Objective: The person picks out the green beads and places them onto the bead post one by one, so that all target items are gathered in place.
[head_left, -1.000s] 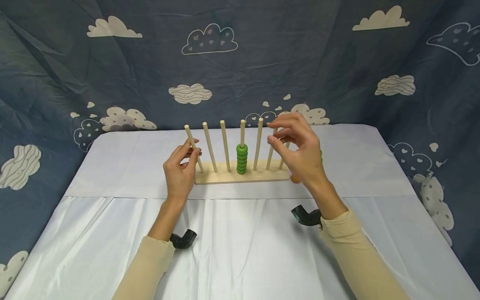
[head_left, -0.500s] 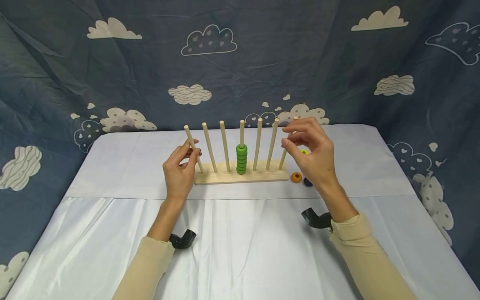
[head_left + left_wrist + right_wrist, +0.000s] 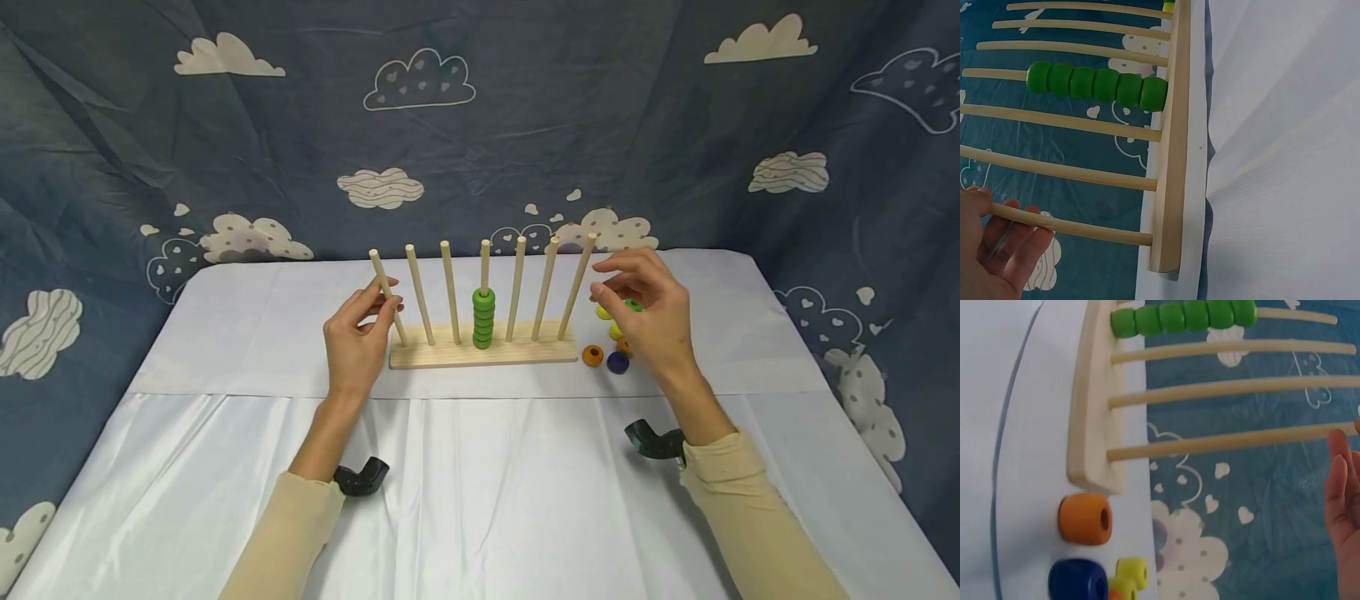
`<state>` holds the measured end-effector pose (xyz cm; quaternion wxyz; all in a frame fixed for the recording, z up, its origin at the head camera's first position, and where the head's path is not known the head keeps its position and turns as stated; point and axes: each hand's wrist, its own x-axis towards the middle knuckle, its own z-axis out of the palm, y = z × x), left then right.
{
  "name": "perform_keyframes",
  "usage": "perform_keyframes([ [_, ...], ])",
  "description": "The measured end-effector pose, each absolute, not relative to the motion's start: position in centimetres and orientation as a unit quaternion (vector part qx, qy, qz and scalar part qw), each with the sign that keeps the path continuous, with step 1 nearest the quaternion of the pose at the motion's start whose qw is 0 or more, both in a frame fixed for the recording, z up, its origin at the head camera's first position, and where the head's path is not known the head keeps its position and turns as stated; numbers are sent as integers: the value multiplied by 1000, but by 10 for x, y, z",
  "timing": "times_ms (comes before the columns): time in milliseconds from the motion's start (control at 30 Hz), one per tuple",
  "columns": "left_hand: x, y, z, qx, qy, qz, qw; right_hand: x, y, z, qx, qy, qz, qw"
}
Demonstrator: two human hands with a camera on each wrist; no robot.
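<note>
A pale wooden bead rack (image 3: 483,357) stands on the table with several upright pegs. Green beads (image 3: 483,318) are stacked on its middle peg; the other pegs hold none. My left hand (image 3: 354,350) pinches the leftmost peg (image 3: 1085,229) between thumb and fingers. Just right of the rightmost peg (image 3: 576,287), my right hand (image 3: 652,321) hovers with fingers loosely bent and nothing between them. Loose beads lie beneath it: an orange bead (image 3: 592,356), a dark blue bead (image 3: 618,362) and yellow ones (image 3: 1132,572). Part of this pile is hidden by the right hand.
A white cloth covers the table (image 3: 480,500), with a seam crossing in front of the rack. Behind hangs a dark blue curtain (image 3: 480,142) with white clouds. A black curved wrist mount (image 3: 654,442) projects from the right sleeve, another mount (image 3: 363,477) from the left.
My right hand has moved right and slightly down, from in front of the right-hand pegs to over the loose beads, uncovering more of them. My left hand stays on the leftmost peg.
</note>
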<state>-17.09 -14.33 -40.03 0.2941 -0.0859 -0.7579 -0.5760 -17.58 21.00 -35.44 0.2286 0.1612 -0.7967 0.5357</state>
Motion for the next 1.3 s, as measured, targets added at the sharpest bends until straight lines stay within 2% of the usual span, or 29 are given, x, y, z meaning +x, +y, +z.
perform_keyframes([
  [433, -169, -147, -392, -85, -759, -588, 267, -180, 232, -369, 123, -814, 529, 206],
  [933, -172, -155, -384, -91, -787, -571, 214, -191, 253, -385, 53, -847, 499, 173],
  [1300, -172, -158, -380, -88, -799, -563, 190, -196, 268, -390, 21, -891, 437, 124],
])
